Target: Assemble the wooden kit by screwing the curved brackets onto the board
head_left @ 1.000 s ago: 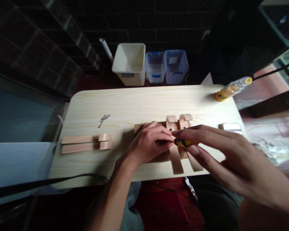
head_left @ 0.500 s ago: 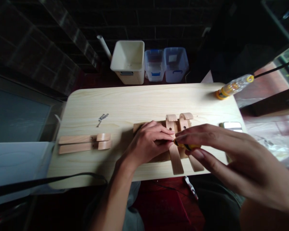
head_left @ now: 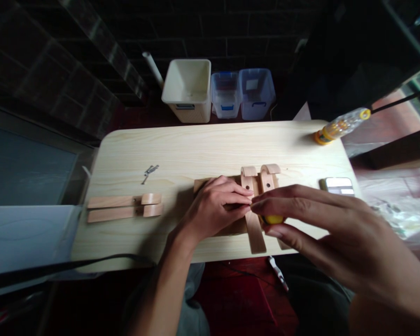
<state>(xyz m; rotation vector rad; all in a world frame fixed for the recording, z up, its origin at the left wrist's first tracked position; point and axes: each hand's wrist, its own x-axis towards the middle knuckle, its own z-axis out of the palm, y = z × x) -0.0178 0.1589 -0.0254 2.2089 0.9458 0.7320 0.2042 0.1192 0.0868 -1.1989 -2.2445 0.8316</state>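
A wooden hook (head_left: 255, 233) with a curled top lies over a brown wooden board (head_left: 200, 185), and a second wooden hook (head_left: 268, 179) lies alongside to the right. My left hand (head_left: 215, 203) rests across the board. Its fingertips are pinched together on the nearer hook, and what they hold is hidden. My right hand (head_left: 322, 224) grips the yellow and black handle of a screwdriver (head_left: 273, 219); its tip, hidden by fingers, points to my left fingertips. Each hook shows a dark hole below its curl.
Two more wooden hooks (head_left: 115, 207) lie on the table (head_left: 203, 144) at left, below several screws (head_left: 149, 172). A clear bottle-like container with yellow ends (head_left: 343, 126) stands back right, a phone (head_left: 339, 185) nearer. Beyond the table are a cream bin (head_left: 186, 93) and clear boxes (head_left: 257, 93).
My right hand has turned the screwdriver handle slightly, and its fingers have shifted a little left and down. My left hand and the hooks stay in place.
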